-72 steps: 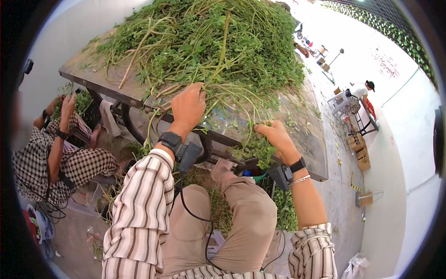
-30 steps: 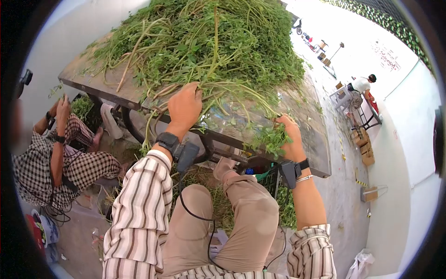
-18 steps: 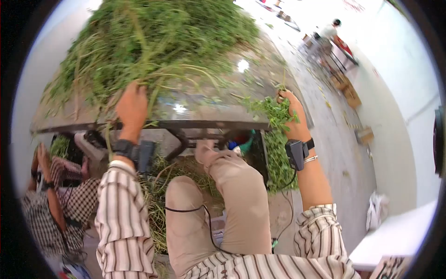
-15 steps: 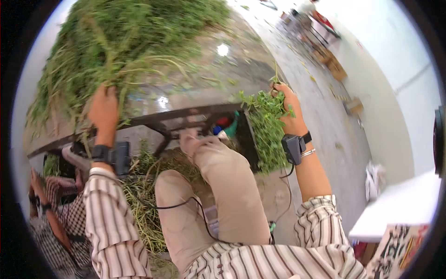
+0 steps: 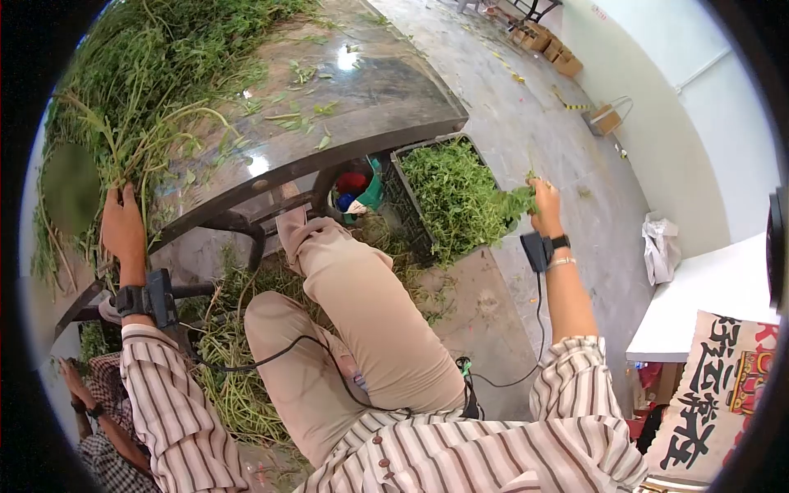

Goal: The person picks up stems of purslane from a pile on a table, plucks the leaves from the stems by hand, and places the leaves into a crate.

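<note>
My left hand (image 5: 125,223) is closed round the lower stems of a green leafy bunch (image 5: 123,152) at the table's near edge. Beside and behind it, a large heap of leafy stems (image 5: 181,49) covers the left of the dark table (image 5: 370,99). My right hand (image 5: 546,207) pinches a small leafy sprig (image 5: 518,202), held up just right of a black crate (image 5: 404,197). Loose green leaves (image 5: 452,193) fill that crate, on the floor beside the table.
Bare stems (image 5: 238,386) lie on the floor left of my legs. A bag with red and blue things (image 5: 353,193) is under the table. A co-worker's hands (image 5: 74,382) show at lower left. A white table (image 5: 707,287) stands at right; boxes (image 5: 542,41) line the wall.
The view has shifted, showing more of the crate. The sprig in my right hand now hangs toward the crate's right side. My left hand still grips its bunch.
</note>
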The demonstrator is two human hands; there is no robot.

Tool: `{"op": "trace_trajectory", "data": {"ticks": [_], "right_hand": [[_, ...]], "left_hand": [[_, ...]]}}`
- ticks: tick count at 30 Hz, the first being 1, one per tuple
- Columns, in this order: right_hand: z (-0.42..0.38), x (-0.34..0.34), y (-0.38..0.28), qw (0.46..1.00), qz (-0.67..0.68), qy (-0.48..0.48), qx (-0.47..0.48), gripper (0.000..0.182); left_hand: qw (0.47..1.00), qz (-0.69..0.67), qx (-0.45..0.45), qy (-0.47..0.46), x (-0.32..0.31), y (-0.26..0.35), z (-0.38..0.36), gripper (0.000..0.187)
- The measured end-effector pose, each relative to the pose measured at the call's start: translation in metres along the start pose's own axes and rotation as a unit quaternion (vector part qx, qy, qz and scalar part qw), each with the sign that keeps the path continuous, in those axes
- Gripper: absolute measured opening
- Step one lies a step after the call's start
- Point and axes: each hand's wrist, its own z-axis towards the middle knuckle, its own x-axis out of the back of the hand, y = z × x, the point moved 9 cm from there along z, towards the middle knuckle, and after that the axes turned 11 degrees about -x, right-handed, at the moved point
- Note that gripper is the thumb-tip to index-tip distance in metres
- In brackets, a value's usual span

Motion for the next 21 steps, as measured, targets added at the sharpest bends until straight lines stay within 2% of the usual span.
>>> {"op": "trace_trajectory", "data": {"ticks": [1, 2, 4, 5, 6, 8, 9, 10, 11, 12, 13, 14, 15, 16, 17, 18, 19, 20, 21], "right_hand": [[0.008, 0.008, 0.002, 0.998, -0.055, 0.02, 0.021, 0.022], [0.017, 0.009, 0.0, 0.998, -0.054, 0.022, 0.017, 0.022], [0.027, 0.004, -0.003, 0.992, -0.116, 0.019, -0.049, 0.029], [0.033, 0.003, -0.004, 0.986, -0.163, 0.026, -0.028, 0.042], [0.041, 0.003, 0.002, 0.986, -0.164, 0.022, -0.026, 0.042], [0.052, 0.014, 0.02, 0.95, -0.304, 0.07, 0.004, 0.053], [0.061, 0.012, 0.032, 0.944, -0.324, 0.051, 0.041, 0.056], [0.033, -0.004, 0.028, 0.952, -0.3, 0.028, 0.056, 0.05], [0.029, -0.019, 0.03, 0.909, -0.369, -0.053, 0.184, 0.046], [0.031, -0.019, 0.058, 0.971, -0.225, -0.076, 0.033, 0.041], [0.024, -0.028, 0.062, 0.93, -0.349, -0.083, 0.084, 0.037], [-0.024, -0.049, 0.053, 0.941, -0.318, -0.107, 0.044, 0.027], [-0.034, -0.052, 0.069, 0.957, -0.27, -0.102, 0.023, 0.028], [-0.038, -0.05, 0.084, 0.954, -0.273, -0.12, 0.042, 0.03], [-0.061, -0.061, 0.074, 0.926, -0.343, -0.132, 0.083, 0.031], [-0.063, -0.059, 0.089, 0.933, -0.312, -0.172, 0.044, 0.03], [-0.072, -0.055, 0.092, 0.944, -0.285, -0.158, 0.054, 0.03], [-0.073, -0.05, 0.1, 0.93, -0.315, -0.184, 0.052, 0.033], [-0.077, -0.043, 0.105, 0.938, -0.296, -0.18, 0.024, 0.034]], "left_hand": [[1.0, 0.009, -0.008, 0.025, 0.011, 0.002, -0.008, 0.041], [1.0, 0.01, -0.011, 0.022, 0.01, 0.002, -0.006, 0.041], [0.999, 0.034, -0.008, 0.01, 0.01, 0.003, -0.003, 0.04], [0.999, 0.036, -0.006, 0.012, 0.01, 0.004, -0.002, 0.04], [1.0, 0.015, -0.009, 0.023, 0.015, 0.009, -0.004, 0.039], [0.999, 0.0, -0.006, 0.041, 0.027, 0.014, -0.013, 0.038], [0.999, 0.001, -0.019, 0.038, 0.028, 0.018, -0.012, 0.038], [0.999, 0.005, -0.032, 0.035, 0.032, 0.023, -0.01, 0.037], [1.0, 0.006, -0.007, 0.006, 0.044, 0.037, -0.01, 0.037], [1.0, 0.001, 0.0, 0.001, 0.049, 0.043, -0.01, 0.036], [1.0, 0.003, 0.01, -0.002, 0.046, 0.039, -0.01, 0.036], [0.998, 0.022, -0.018, 0.059, 0.039, 0.032, -0.008, 0.035], [0.998, 0.024, -0.016, 0.05, 0.038, 0.034, -0.01, 0.043], [0.999, -0.017, -0.009, 0.047, 0.057, 0.051, -0.013, 0.041], [0.999, -0.037, 0.031, 0.002, 0.059, 0.051, -0.012, 0.04], [0.997, -0.056, 0.027, 0.035, 0.071, 0.058, -0.014, 0.039], [0.994, -0.079, 0.019, 0.066, 0.08, 0.063, -0.016, 0.038], [0.994, -0.071, 0.026, 0.08, 0.083, 0.062, -0.019, 0.038], [0.988, -0.115, 0.023, 0.104, 0.085, 0.06, -0.02, 0.034]]}}
